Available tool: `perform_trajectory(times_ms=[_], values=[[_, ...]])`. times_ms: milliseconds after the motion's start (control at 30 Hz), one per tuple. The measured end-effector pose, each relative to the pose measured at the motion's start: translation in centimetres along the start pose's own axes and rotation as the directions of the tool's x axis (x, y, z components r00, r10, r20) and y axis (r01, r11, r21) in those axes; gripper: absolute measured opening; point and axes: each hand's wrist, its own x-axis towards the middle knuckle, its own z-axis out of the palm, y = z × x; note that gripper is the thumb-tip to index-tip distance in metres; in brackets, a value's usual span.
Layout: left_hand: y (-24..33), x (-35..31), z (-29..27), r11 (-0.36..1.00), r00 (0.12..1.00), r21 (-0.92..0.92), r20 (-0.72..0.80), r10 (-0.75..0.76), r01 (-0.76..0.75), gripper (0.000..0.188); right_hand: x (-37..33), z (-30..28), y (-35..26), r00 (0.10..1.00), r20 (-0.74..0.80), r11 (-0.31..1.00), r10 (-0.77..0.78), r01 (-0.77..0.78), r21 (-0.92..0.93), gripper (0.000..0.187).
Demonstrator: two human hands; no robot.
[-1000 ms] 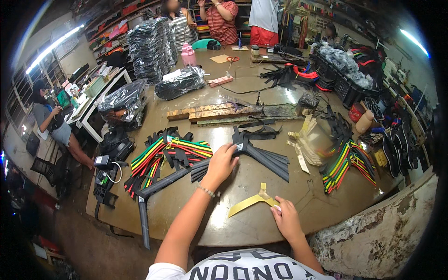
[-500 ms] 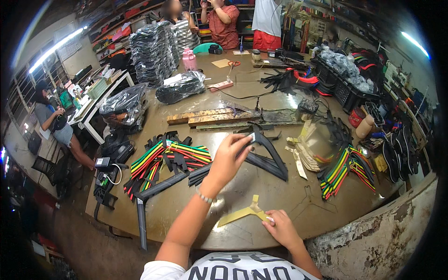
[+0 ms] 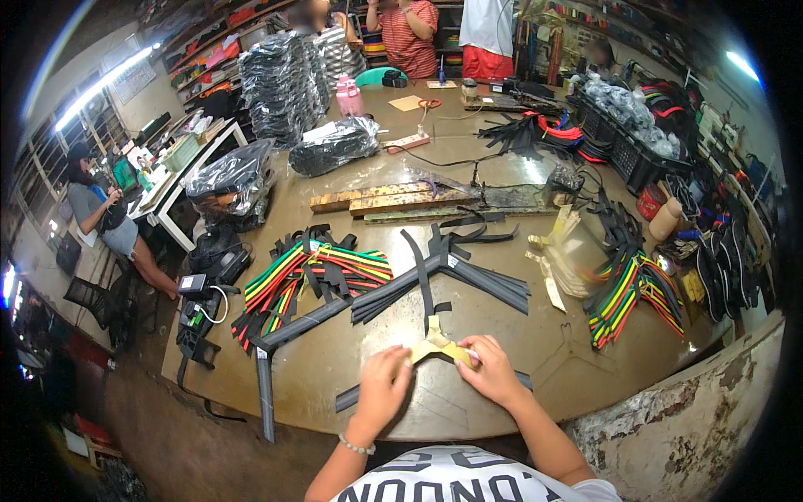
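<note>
Hands [image 3: 492,374] in a pinch on a yellow template [image 3: 435,343] over a glossy brown table [image 3: 619,368], crowded shelves [image 3: 209,48] beyond.

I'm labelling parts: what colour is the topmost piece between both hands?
The topmost piece is yellow; the head view shows it best.

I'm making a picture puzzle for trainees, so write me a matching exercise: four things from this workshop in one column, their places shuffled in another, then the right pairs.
Things
1. Yellow Y-shaped piece
2. Pink bottle
3. Black crate
4. Wooden planks

Places
A. Across the middle of the table
B. Beside the tall stack of plastic-wrapped goods
C. Between the left hand and the right hand
D. On the right, heaped with crumpled plastic

Pairs: 1-C; 2-B; 3-D; 4-A
</note>
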Motion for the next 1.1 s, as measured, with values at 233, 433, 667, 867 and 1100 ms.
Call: perform_trajectory(times_ms=[233, 433, 667, 867, 1100], values=[[-0.4, -1.1, 0.4, 0.986, 0.988, 0.084, 0.065, 0.141, -0.146, 0.031, -0.5, 1.3, 1.2, 1.0, -0.018, 1.0, -0.022, 0.022, 0.001, 0.021], [-1.1, -1.6, 0.3, 0.992, 0.993, 0.042, -0.011, 0.12, -0.119, 0.032, -0.9, 1.4, 0.7, 1.0, -0.021, 0.992, 0.009, -0.007, 0.126, 0.031], [-0.8, -1.2, -0.4, 0.993, 0.992, 0.045, 0.068, 0.107, -0.11, 0.028, -1.7, 1.8, 0.3, 0.998, 0.048, 0.993, -0.038, 0.043, -0.11, 0.018], [-0.9, -1.6, -0.9, 0.993, 0.987, 0.047, 0.12, 0.104, -0.111, 0.031, -2.7, 2.2, 0.2, 0.992, 0.001, 0.987, -0.124, 0.124, -0.099, 0.017], [-1.0, -1.4, -0.7, 0.995, 0.99, 0.039, 0.11, 0.085, -0.09, 0.032, -2.3, 1.9, -0.1, 0.995, 0.049, 0.991, -0.085, 0.089, -0.099, 0.016]])
